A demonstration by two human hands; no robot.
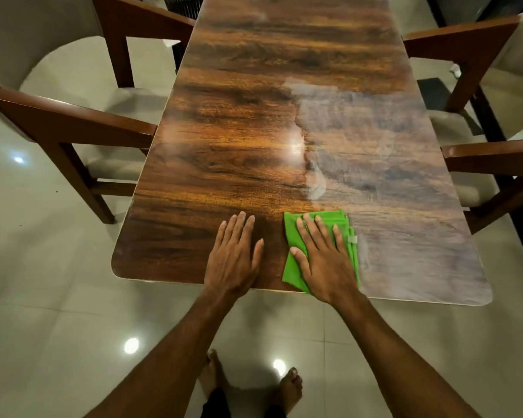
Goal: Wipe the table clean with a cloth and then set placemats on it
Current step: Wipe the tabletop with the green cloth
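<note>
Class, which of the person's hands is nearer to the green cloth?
Right. The right hand lies flat on the green cloth; the left hand lies on the bare table just left of it.

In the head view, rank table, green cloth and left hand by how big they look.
table: largest by far.
green cloth and left hand: look alike; the right hand covers much of the cloth, so unranked.

1 head view, looking steeply down, table [254,131] end close below
</note>
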